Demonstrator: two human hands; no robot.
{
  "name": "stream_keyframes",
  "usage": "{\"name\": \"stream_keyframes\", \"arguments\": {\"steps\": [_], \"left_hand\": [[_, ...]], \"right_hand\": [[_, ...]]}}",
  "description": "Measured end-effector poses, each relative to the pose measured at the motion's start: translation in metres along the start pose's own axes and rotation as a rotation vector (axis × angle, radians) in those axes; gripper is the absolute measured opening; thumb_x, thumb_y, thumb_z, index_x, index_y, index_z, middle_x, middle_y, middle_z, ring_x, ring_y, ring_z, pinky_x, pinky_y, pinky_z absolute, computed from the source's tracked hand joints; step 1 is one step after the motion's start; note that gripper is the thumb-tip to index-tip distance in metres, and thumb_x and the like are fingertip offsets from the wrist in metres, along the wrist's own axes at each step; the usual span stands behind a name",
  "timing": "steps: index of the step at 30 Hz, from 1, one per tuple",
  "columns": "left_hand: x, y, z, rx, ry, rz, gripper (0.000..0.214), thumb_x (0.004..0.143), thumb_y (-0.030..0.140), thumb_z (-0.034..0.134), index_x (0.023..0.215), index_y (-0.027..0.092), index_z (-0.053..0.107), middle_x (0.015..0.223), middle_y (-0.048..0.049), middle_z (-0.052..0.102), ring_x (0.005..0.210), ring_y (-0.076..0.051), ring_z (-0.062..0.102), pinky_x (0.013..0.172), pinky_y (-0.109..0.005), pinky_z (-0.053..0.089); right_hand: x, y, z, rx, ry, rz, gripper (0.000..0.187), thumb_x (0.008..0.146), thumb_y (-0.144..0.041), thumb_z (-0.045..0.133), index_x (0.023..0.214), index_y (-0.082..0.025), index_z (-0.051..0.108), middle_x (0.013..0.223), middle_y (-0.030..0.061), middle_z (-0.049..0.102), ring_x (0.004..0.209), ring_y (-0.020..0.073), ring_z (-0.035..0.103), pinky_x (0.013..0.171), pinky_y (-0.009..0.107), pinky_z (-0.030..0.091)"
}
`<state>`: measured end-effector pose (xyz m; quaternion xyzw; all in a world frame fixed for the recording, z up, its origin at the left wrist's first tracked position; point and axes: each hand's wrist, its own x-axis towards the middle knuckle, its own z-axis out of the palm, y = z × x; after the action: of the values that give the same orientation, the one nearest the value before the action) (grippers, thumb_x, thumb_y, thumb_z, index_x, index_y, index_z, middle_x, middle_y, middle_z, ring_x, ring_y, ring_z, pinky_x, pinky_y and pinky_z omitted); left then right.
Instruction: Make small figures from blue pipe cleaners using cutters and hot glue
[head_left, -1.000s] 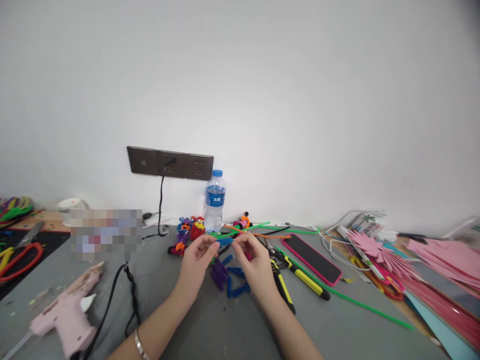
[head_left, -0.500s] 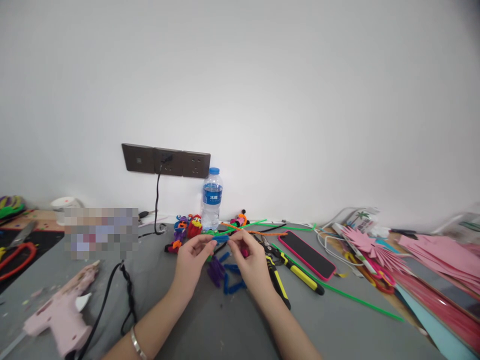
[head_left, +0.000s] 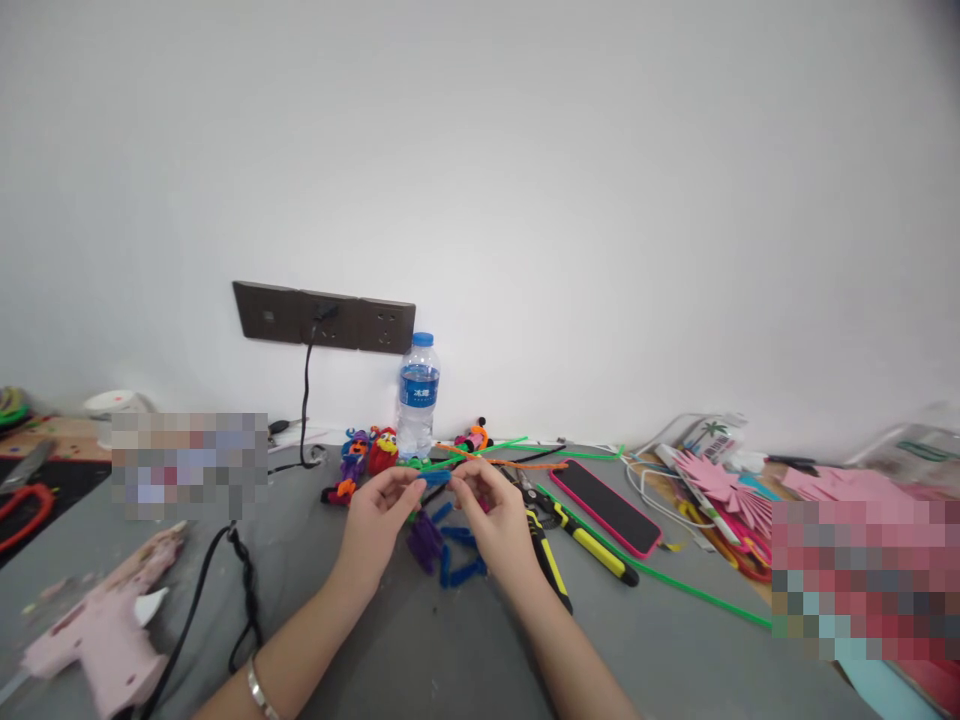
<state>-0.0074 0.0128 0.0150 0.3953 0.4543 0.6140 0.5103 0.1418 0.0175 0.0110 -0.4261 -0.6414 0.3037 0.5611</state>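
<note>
A short blue pipe cleaner piece (head_left: 435, 478) is stretched between my two hands above the grey table. My left hand (head_left: 377, 525) pinches its left end between thumb and fingers, while my right hand (head_left: 491, 512) has its fingertips closed on the other end. Just below them lie a purple pipe cleaner bundle (head_left: 425, 543) and several bent blue pipe cleaner pieces (head_left: 465, 573). Small pipe cleaner figures, one purple (head_left: 354, 455) and one red (head_left: 382, 452), stand beyond my left hand. Pliers with yellow and black handles (head_left: 596, 555) rest to the right of my right hand, partly hidden by it.
A water bottle (head_left: 418, 400) stands against the wall beneath the socket panel (head_left: 324, 317). To the left are a pink glue gun (head_left: 112, 630) and a twisted black cord (head_left: 246, 580). On the right lie a phone (head_left: 611, 508), a long green pipe cleaner (head_left: 697, 590) and pink paper (head_left: 727, 485).
The whole view has shifted slightly, so things sit a little further left. Both hands keep hold of the blue piece, with a slightly wider gap between their fingertips.
</note>
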Motion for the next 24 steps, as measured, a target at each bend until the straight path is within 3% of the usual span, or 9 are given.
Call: {"name": "stream_keyframes", "arguments": {"steps": [9,16,24], "left_hand": [[0.0022,-0.0040,-0.0030,0.028,0.009,0.056,0.029,0.059,0.037,0.080,0.076,0.016,0.068,0.065,0.0015,0.064,0.061,-0.012,0.059,0.057,-0.020,0.047],[0.0021,-0.0045,-0.0028,0.050,-0.017,0.070,0.028,0.062,0.037,0.077,0.076,0.016,0.066,0.062,0.0013,0.063,0.059,-0.012,0.058,0.055,-0.022,0.046],[0.0030,-0.0052,-0.0057,0.073,-0.001,0.128,0.024,0.066,0.036,0.074,0.078,0.017,0.063,0.061,0.0029,0.060,0.057,-0.012,0.056,0.055,-0.021,0.045]], "right_hand": [[0.0005,-0.0020,-0.0007,-0.018,-0.010,0.016,0.023,0.091,-0.033,0.053,0.087,-0.017,0.068,0.076,0.0047,0.066,0.062,0.0154,0.057,0.058,0.025,0.045],[0.0012,0.0016,-0.0006,-0.041,0.033,-0.017,0.010,0.083,-0.027,0.064,0.080,-0.018,0.067,0.074,0.0025,0.064,0.060,0.0137,0.052,0.058,0.025,0.042],[0.0047,0.0011,-0.0054,0.142,0.094,0.094,0.020,0.083,-0.037,0.064,0.090,-0.019,0.063,0.071,0.0013,0.061,0.059,0.0139,0.055,0.055,0.025,0.047]]}}
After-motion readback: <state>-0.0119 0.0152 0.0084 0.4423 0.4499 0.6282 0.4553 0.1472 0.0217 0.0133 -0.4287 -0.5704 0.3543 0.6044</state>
